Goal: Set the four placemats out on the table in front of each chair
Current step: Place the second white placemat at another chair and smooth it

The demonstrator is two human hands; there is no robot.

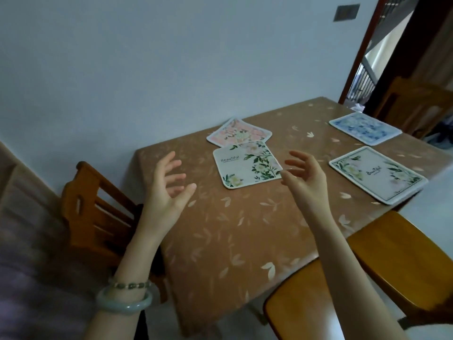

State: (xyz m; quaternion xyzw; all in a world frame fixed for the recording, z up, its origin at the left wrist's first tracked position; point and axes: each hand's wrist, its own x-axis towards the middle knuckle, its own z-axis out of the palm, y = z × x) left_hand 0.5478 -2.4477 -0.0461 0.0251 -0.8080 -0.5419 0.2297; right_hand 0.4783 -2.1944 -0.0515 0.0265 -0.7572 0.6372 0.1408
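The tablecloth is showing tan brown strewn with pale leaves. At its far-left edge a pink placemat is showing rosy blooms; nearer its middle a cream placemat is carrying green leaves and pale flowers. At its far-right corner a blue placemat is showing blue florals; at its right edge a second cream placemat is repeating those green leaves.

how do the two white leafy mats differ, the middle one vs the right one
The middle mat shows its word upright from this view; the right mat shows it turned round. The middle mat lies against the pink mat; the right mat lies alone by the table edge. Both are white, leafy and flat.
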